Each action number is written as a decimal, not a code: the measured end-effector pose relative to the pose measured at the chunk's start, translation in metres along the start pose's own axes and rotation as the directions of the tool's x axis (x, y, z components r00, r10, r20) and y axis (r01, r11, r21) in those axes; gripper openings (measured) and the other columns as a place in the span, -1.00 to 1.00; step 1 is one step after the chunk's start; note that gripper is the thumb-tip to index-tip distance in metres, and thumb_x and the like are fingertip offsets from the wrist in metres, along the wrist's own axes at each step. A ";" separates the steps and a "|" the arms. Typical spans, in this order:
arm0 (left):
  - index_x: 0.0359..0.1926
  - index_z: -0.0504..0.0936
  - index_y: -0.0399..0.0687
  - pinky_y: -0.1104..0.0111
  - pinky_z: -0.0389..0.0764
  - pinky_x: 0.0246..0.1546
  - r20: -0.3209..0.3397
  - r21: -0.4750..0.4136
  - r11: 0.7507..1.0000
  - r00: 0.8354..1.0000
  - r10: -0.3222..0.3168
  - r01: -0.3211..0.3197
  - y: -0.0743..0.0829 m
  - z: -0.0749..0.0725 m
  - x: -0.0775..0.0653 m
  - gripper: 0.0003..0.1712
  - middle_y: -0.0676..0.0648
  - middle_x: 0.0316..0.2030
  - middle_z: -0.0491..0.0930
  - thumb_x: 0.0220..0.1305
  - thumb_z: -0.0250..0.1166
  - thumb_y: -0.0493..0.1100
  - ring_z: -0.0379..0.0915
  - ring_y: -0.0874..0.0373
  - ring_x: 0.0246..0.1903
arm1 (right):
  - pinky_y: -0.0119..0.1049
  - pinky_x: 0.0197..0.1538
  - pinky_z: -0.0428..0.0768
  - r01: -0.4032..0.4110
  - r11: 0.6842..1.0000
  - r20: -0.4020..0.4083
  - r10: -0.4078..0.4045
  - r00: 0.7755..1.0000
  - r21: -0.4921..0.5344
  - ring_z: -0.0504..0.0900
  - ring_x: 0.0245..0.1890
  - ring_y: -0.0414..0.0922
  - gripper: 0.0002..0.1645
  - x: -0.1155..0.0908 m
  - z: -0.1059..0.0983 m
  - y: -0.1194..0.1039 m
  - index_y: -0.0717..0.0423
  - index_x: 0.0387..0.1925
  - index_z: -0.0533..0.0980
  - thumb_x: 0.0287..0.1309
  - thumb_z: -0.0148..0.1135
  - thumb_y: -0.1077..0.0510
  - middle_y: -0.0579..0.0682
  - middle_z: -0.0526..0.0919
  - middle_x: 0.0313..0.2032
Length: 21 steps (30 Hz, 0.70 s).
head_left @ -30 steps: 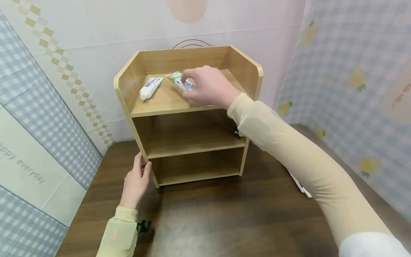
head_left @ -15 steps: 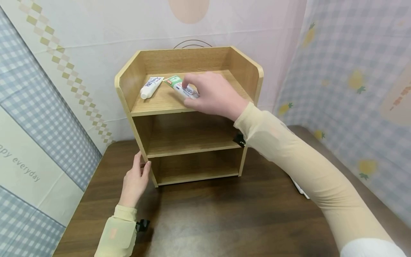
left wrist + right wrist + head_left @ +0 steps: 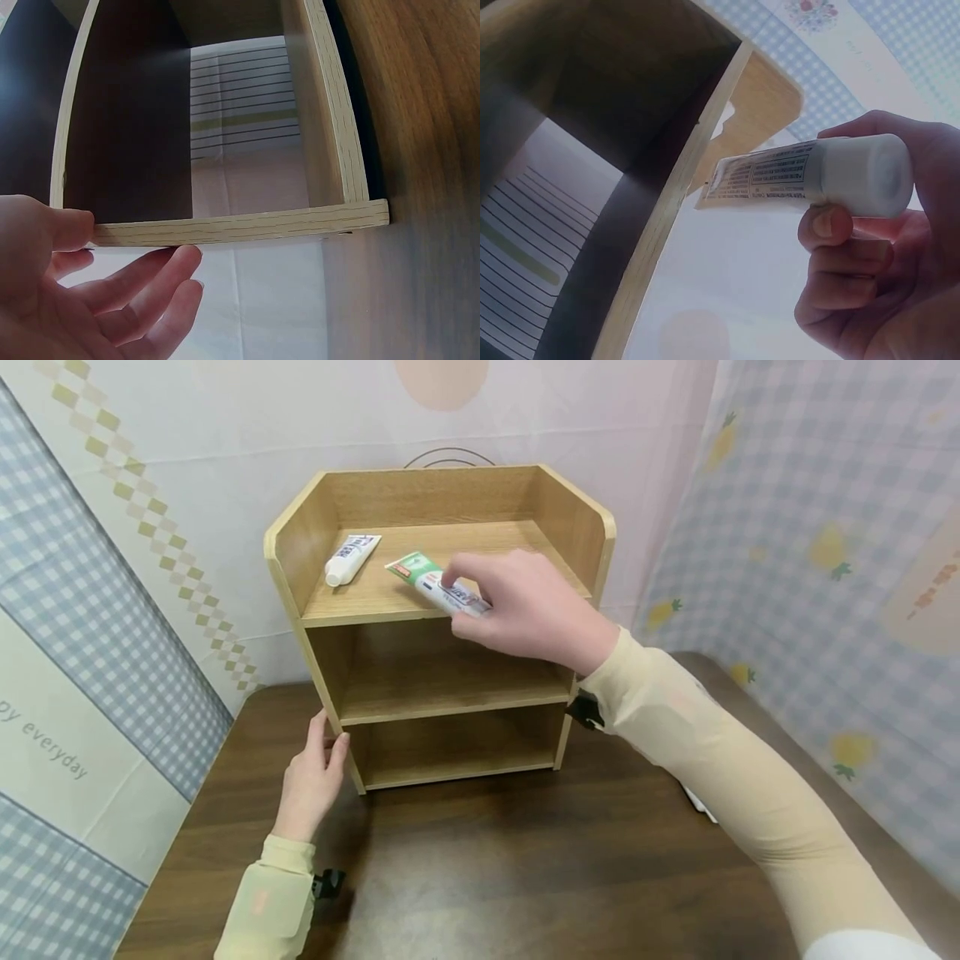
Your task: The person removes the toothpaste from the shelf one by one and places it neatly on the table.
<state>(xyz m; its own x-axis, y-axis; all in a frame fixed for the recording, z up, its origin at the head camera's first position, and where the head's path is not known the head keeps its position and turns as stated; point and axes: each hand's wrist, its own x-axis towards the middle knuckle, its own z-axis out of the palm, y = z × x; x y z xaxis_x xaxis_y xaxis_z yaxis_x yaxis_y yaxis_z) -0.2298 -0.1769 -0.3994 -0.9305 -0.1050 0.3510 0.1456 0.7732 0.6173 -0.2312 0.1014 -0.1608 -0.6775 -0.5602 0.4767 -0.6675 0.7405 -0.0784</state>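
A: What do the fingers of your right hand [image 3: 536, 602] grasp?
B: They pinch a green-and-white tube [image 3: 417, 568], tilted, over the front edge of the top board [image 3: 465, 537].
A: And your left hand [image 3: 309, 783]?
B: Its thumb and fingers grip the side panel [image 3: 247, 227] of the wooden shelf [image 3: 450, 681]. Beyond, a white tube [image 3: 352, 560] lies at the board's left; the shelf stands on a brown table [image 3: 480, 868].

Green-and-white tube [image 3: 433, 587] — capped, tilted, held aloft; wooden shelf [image 3: 450, 693] — upright.
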 end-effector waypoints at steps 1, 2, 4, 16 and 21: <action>0.28 0.08 0.17 0.06 0.47 -0.32 0.000 -0.002 1.000 1.000 0.001 -0.001 0.000 0.000 0.000 -0.47 -0.20 -0.19 0.62 0.34 -0.11 0.08 0.59 -0.05 -0.29 | -0.35 -0.53 0.27 0.003 1.000 -0.008 -0.003 1.000 0.003 0.35 -0.62 -0.15 -0.70 -0.004 0.000 0.001 -0.10 -0.21 0.47 -0.10 0.12 0.05 -0.10 0.46 -0.64; 0.29 0.07 0.17 0.06 0.47 -0.32 0.002 -0.005 1.000 1.000 0.002 -0.002 0.000 0.000 0.000 -0.47 -0.21 -0.19 0.61 0.34 -0.11 0.07 0.59 -0.05 -0.29 | -0.35 -0.54 0.27 0.004 1.000 -0.012 -0.004 1.000 0.011 0.34 -0.62 -0.16 -0.70 -0.008 -0.001 0.002 -0.11 -0.21 0.47 -0.09 0.12 0.06 -0.10 0.44 -0.66; 0.29 0.07 0.17 0.06 0.47 -0.32 0.007 -0.010 1.000 1.000 0.000 0.000 0.000 0.000 0.000 -0.47 -0.21 -0.19 0.61 0.34 -0.12 0.08 0.59 -0.05 -0.28 | -0.36 -0.55 0.27 0.006 1.000 -0.019 -0.005 1.000 0.024 0.33 -0.63 -0.18 -0.71 -0.015 -0.001 0.004 -0.12 -0.22 0.47 -0.10 0.13 0.07 -0.12 0.43 -0.68; 0.30 0.05 0.17 0.03 0.46 -0.29 -0.004 -0.002 1.000 1.000 -0.025 0.025 0.001 0.000 0.000 -0.46 -0.23 -0.17 0.60 0.34 -0.14 0.08 0.58 -0.07 -0.26 | -0.39 -0.59 0.25 -0.012 1.000 -0.021 0.012 1.000 0.022 0.28 -0.68 -0.22 -0.73 -0.047 -0.007 0.008 -0.13 -0.24 0.47 -0.09 0.12 0.09 -0.14 0.36 -0.71; 0.30 0.06 0.14 0.03 0.46 -0.27 -0.001 0.004 1.000 1.000 -0.017 0.017 0.001 0.002 0.000 -0.46 -0.23 -0.19 0.61 0.34 -0.13 0.07 0.58 -0.07 -0.27 | -0.41 -0.62 0.21 -0.046 0.999 -0.015 0.046 0.999 0.008 0.20 -0.73 -0.27 -0.71 -0.071 -0.011 0.010 -0.17 -0.19 0.48 -0.06 0.14 0.05 -0.18 0.27 -0.76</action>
<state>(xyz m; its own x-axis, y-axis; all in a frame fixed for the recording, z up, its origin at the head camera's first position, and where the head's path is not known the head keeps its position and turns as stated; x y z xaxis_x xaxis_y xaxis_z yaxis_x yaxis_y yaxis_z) -0.2304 -0.1751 -0.3999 -0.9325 -0.1191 0.3409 0.1279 0.7739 0.6203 -0.1862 0.1522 -0.1856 -0.7028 -0.5202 0.4852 -0.6384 0.7622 -0.1075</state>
